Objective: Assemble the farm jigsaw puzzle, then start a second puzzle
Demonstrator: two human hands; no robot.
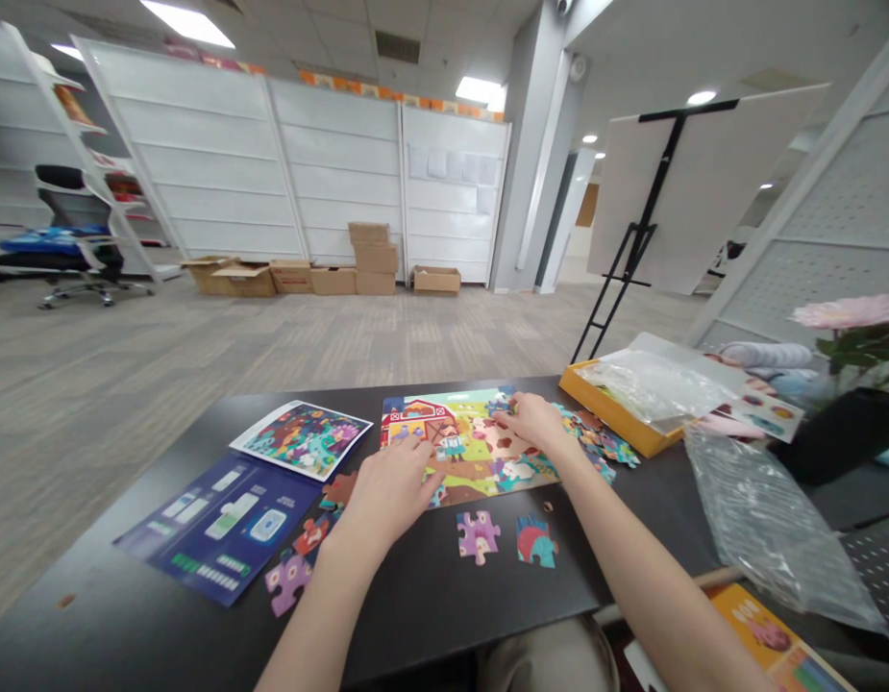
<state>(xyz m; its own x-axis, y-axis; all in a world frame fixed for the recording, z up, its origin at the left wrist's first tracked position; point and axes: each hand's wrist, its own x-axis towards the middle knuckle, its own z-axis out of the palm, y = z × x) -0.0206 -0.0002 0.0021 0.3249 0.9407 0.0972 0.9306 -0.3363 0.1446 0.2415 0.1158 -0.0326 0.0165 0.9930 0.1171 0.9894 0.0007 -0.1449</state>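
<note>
A colourful farm jigsaw puzzle [455,471] lies on the black table, largely joined, showing a red barn, a child and a cow. My left hand [397,481] rests over its lower left part, palm down with fingers spread. At the upper right of the puzzle, my right hand [534,421] has its fingertips on or beside a dark blue piece [499,406]; whether it grips the piece cannot be made out. A purple piece [478,536] and a blue and red piece [536,541] lie apart below the puzzle. More pieces [289,581] lie beside my left forearm.
Left of the puzzle are a picture sheet [304,437] and a dark blue leaflet [220,524]. Loose pieces [595,437] lie to its right, before a yellow box [631,413]. A clear plastic bag [776,529] and a flower pot [840,442] stand farther right.
</note>
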